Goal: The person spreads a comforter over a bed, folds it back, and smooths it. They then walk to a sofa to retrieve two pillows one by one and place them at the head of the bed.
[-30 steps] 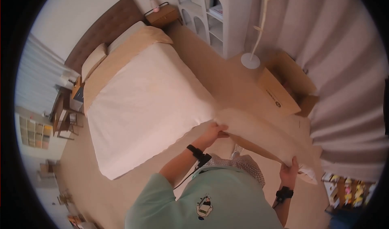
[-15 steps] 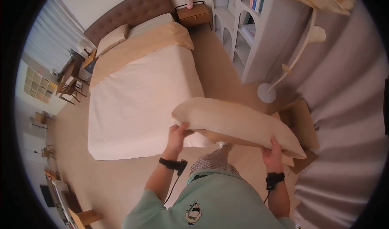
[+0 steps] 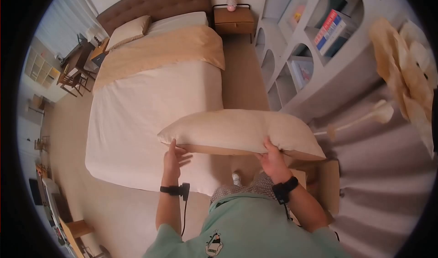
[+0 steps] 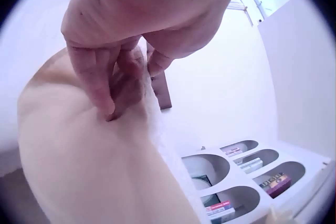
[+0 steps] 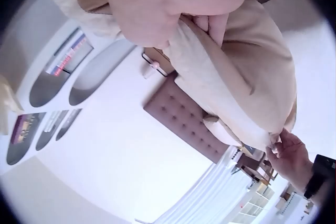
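Note:
A long beige pillow is held level in front of the body, over the near right part of the bed. My left hand pinches its left end, thumb on top; in the left wrist view the fingers of that hand press into the cloth. Nearer its right end, my right hand grips the lower edge with the thumb on top. The right wrist view shows this hand against the pillow, its fingertips partly hidden behind the cloth.
Another pillow lies by the headboard, near a tan folded cover. A nightstand, white shelves and a large paper flower stand on the right. An open cardboard box sits low right beside the curtain.
Both hands have carried the pillow up and left, from beside the bed to over its near right part. The view has swung right, bringing the shelves closer.

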A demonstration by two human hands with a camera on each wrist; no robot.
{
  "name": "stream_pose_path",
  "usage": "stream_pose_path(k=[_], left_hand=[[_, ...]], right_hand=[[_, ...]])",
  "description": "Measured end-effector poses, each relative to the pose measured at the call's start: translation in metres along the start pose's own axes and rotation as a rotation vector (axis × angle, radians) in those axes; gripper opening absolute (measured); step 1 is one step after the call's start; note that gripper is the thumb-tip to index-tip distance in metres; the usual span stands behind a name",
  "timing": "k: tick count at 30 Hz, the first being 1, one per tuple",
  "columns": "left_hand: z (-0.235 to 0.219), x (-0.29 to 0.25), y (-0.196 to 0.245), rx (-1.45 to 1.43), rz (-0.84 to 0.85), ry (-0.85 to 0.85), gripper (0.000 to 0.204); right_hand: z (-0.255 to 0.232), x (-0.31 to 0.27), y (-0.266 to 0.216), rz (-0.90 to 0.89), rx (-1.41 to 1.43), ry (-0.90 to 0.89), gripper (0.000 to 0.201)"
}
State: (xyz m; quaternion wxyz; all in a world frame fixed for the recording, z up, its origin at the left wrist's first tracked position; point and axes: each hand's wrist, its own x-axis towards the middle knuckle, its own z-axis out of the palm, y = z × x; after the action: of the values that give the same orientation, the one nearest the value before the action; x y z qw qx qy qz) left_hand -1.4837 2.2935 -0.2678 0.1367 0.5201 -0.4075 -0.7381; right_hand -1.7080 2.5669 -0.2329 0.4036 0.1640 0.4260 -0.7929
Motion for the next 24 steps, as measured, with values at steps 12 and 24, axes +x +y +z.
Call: stream_pose_path(k=[12, 24], left_hand=[[0.150, 0.150, 0.016, -0.667, -0.063, -0.052, 0.065], [0.248, 0.233, 0.170, -0.630, 0.384, 0.468, 0.061]], right_hand=[[0.122, 0.255, -0.071, 0.310, -0.497, -0.414, 0.060], [0.219, 0.477, -0.153, 0.530, -0.605, -0.451, 0.052]])
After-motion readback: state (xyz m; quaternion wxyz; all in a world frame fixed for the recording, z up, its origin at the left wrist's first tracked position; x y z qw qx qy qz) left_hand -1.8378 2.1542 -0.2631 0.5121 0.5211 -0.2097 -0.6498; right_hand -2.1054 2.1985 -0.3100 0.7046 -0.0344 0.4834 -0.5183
